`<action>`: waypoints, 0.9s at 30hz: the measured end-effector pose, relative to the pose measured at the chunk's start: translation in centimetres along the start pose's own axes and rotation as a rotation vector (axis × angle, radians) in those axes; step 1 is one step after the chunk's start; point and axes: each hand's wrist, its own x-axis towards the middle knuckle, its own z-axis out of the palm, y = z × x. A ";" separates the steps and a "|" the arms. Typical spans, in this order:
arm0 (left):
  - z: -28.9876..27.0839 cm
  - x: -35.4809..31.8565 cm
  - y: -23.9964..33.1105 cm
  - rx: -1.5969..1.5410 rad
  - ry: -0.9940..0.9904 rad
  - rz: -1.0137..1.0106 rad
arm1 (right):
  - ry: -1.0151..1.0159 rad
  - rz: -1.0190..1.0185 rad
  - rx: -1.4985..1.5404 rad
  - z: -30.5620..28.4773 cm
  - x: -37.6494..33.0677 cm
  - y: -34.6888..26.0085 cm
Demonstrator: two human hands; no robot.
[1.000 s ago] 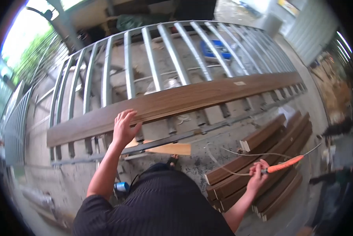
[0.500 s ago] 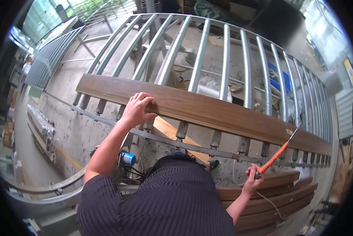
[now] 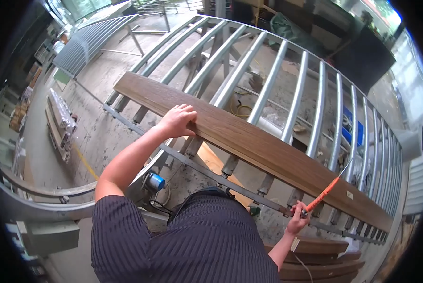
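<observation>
A long brown wood-grain plank [image 3: 249, 137] lies slantwise across the metal rollers of a conveyor [image 3: 299, 94]. My left hand [image 3: 179, 121] grips its near edge toward the left end, fingers bent over the top and thumb at the edge. Lower right, my right hand [image 3: 296, 219] is closed round the rear end of a long orange-handled tool [image 3: 322, 195] with a thin metal shaft. That tool points up and away over the right part of the plank, left of a small pale label [image 3: 349, 194]. Whether the shaft touches the plank I cannot tell.
More brown planks [image 3: 315, 271] are stacked at the lower right. A blue-ended motor [image 3: 155, 181] sits by a curved metal rail [image 3: 70, 207] on the left. Beyond the rollers lies a blue crate [image 3: 352, 127]; a second roller conveyor [image 3: 91, 45] stands far left.
My view has turned, so plank and rollers slant more steeply. The orange tool has shifted left relative to the pale label. My left hand stays on the plank's near edge.
</observation>
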 end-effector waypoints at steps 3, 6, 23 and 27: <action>-0.2 0.4 -0.2 -0.023 -0.022 -0.021 | 0.003 -0.014 -0.013 0.2 0.4 0.6; -0.5 0.9 -0.4 -0.001 -0.089 -0.017 | -0.003 0.021 -0.007 0.2 0.9 0.9; 0.2 -1.9 -16.3 0.212 0.532 -0.351 | 0.107 0.013 -0.101 1.3 1.0 1.2; 0.4 -4.7 -24.7 0.178 0.304 -0.849 | 0.232 -0.029 -0.145 2.5 1.1 1.5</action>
